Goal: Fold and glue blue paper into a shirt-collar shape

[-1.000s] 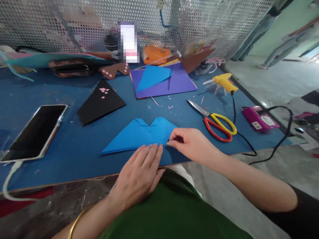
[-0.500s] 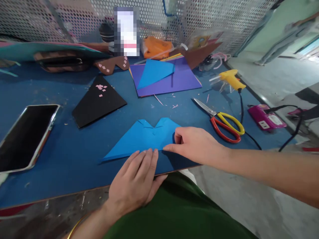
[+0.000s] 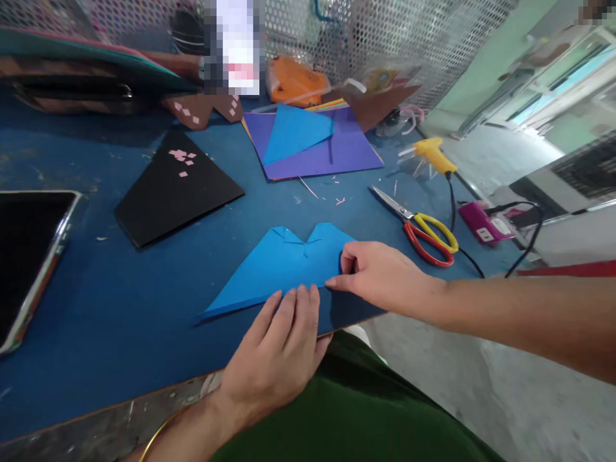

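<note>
A folded blue paper (image 3: pixel 274 269) lies near the table's front edge, with a notch in its far side and creases around it. My left hand (image 3: pixel 279 346) rests on its near edge, fingers stretched out and side by side, the fingertips touching the fold. At the right part of the paper my right hand (image 3: pixel 380 273) is closed, thumb and curled index finger pinching it by the near edge. To the right of that hand lie scissors (image 3: pixel 416 224) with one red and one yellow handle.
A black folded paper (image 3: pixel 178 199) bears small pink pieces. Behind are purple sheets (image 3: pixel 298 163) with a blue piece (image 3: pixel 298 131), and a brown mask-like cutout (image 3: pixel 192 114). A yellow glue gun (image 3: pixel 436 154), a magenta power socket (image 3: pixel 484 222) with cables and a phone (image 3: pixel 33 256) lie around.
The camera view has turned slightly, shifting the things on the table. Both hands stay at the blue paper's near edge, almost unchanged. The walking legs at upper right are gone from view.
</note>
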A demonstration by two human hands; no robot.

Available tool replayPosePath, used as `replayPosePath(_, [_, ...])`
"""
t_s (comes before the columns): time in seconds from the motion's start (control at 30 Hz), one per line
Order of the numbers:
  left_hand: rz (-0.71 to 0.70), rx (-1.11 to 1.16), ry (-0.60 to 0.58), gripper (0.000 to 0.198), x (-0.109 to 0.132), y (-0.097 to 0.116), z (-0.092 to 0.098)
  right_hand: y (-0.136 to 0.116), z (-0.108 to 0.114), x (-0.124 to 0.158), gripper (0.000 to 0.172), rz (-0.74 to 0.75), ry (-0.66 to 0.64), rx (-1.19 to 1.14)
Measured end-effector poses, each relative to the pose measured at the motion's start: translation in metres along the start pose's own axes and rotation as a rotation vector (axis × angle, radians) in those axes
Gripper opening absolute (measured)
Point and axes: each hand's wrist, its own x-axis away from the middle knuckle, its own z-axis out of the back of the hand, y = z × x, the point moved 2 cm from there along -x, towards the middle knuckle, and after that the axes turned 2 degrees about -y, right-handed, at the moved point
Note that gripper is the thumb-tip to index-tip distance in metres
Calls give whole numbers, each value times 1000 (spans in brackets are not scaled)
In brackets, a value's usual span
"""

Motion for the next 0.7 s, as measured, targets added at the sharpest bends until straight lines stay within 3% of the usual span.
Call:
replayPosePath(0.27, [-14,1,6,45,1,-2,1,9,0,-3,16,64,-1,-125])
replayPosePath(0.7, [30,16,-26,48,0,0,2,33,-5,-12,18,268,-39,-421])
